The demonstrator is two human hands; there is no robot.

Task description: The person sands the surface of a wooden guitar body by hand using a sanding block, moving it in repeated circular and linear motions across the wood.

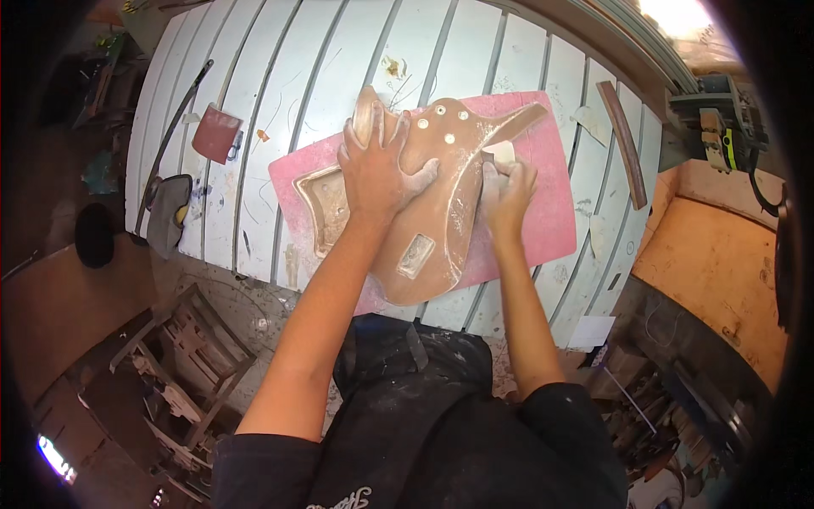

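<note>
A tan, shaped wooden board (445, 212), like a guitar body with rounded cutouts, holes and pale dust along its edges, lies on a pink mat (553, 229). My left hand (381, 170) rests with spread fingers on its upper left part, beside a recessed cavity (326, 208). My right hand (509, 191) pinches a small pale pad or folded sheet (500, 153) against the board's curved right edge, just below the narrow upper-right horn.
The white slatted table (322, 51) carries a red-brown sheet (216, 136), a grey-and-yellow tool (174, 208) at left and a dark wooden strip (619, 144) at right. Beyond it are a plywood box (704, 280), machinery (716, 127) and stacked wooden frames (186, 348).
</note>
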